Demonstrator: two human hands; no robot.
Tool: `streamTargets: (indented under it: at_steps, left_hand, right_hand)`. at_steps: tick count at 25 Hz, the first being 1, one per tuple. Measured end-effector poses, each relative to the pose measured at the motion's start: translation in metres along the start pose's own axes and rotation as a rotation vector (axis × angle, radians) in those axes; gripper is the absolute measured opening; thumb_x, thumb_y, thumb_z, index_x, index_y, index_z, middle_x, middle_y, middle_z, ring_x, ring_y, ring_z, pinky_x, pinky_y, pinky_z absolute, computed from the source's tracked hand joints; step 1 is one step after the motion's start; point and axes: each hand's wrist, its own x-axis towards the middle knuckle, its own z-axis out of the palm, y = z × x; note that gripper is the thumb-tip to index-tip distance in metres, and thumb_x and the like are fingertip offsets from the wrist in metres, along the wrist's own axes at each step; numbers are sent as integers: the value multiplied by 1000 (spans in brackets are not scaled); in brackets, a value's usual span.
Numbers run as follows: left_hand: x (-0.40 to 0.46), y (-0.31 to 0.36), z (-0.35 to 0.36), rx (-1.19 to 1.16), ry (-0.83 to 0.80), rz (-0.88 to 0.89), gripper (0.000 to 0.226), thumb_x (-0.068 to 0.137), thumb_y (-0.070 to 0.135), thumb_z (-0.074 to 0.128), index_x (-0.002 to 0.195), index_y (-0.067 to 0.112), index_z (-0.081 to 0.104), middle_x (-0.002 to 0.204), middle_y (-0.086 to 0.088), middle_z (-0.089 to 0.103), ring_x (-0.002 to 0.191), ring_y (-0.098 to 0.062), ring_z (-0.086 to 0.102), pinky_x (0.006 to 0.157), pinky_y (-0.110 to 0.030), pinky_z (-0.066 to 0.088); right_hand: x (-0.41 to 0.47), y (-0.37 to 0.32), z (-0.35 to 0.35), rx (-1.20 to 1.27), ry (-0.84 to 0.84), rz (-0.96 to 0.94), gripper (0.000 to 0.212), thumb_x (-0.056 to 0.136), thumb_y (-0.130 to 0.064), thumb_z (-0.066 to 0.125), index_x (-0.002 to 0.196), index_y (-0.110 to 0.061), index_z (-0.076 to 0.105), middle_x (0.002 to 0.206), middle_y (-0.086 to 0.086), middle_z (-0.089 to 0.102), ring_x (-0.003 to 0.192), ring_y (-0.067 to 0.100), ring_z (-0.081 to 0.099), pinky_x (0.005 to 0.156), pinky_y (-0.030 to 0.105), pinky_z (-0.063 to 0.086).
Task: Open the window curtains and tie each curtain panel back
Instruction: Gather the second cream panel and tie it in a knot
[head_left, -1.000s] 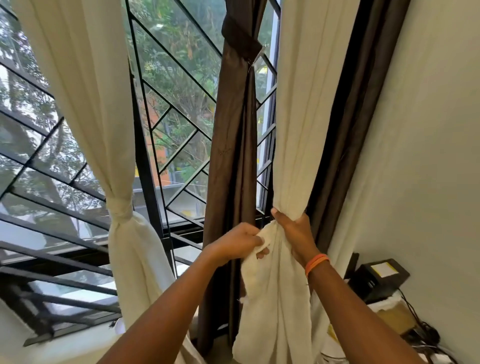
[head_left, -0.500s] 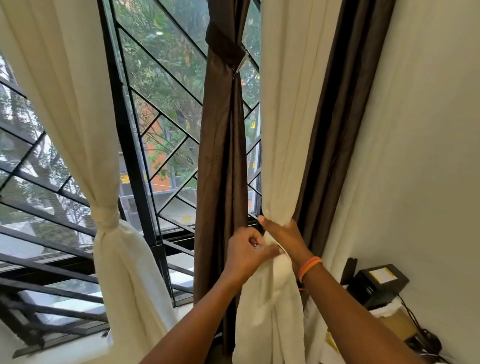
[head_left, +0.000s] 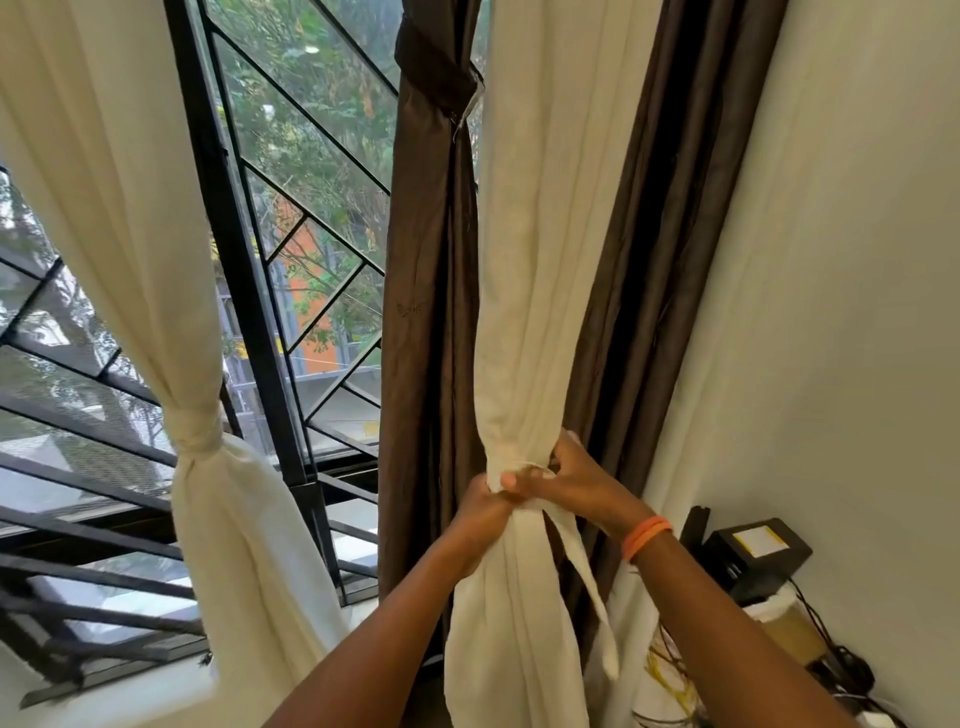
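Observation:
A cream curtain panel (head_left: 540, 270) hangs right of centre, bunched tight at waist height. My left hand (head_left: 480, 506) grips the bunched cloth from the left. My right hand (head_left: 576, 486), with an orange band on the wrist, pinches a cream tie strip (head_left: 584, 577) wrapped round the bunch; the strip's loose end dangles below. Further left, a second cream panel (head_left: 130, 218) is knotted with its own tie (head_left: 200, 434). Between them a brown panel (head_left: 423, 312) is bound high up by a brown band (head_left: 434, 65). Another brown panel (head_left: 670, 249) hangs behind the cream one.
The black window grille (head_left: 244, 291) fills the left and centre behind the curtains. A plain wall (head_left: 857, 312) runs down the right side. Low at the right stand a black box (head_left: 753, 553) with a yellow label and tangled cables (head_left: 841, 670).
The view has drawn closer to the right cream panel. My hands have drawn the tie strip round the bunched cloth and tightened it; its loose end now hangs free below my right hand.

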Motion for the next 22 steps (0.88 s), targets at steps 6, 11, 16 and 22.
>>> streamTargets:
  at_steps: [6,11,16,22]
  left_hand:
    - [0,2,-8,45,-112,-43,24,86,37,71,109,30,68,104,7,74,96,-4,69,78,-16,53]
    - [-3,-8,-9,-76,-297,-101,89,60,71,73,133,25,53,126,-4,64,117,-24,60,103,-42,49]
    - [-10,-12,3,-256,-277,-299,100,73,85,8,130,20,57,118,-37,53,88,-31,64,78,-34,51]
    - [-7,-15,-2,-543,-203,-307,61,79,70,54,96,14,73,69,-4,61,60,-14,58,63,-30,52]
  right_hand:
    - [-13,17,-39,-130,-92,-102,11,86,-18,74,90,-7,74,80,6,74,75,15,69,70,30,54]
    - [-2,17,-61,-148,-152,-39,10,87,-14,71,95,-9,75,89,12,74,83,17,69,84,37,53]
    - [9,-4,-19,-87,-126,-93,19,91,-4,64,101,-18,72,96,-8,75,95,8,70,82,22,55]
    - [30,-15,8,-43,76,29,28,94,-2,60,72,-19,55,61,-9,62,60,2,60,55,13,45]
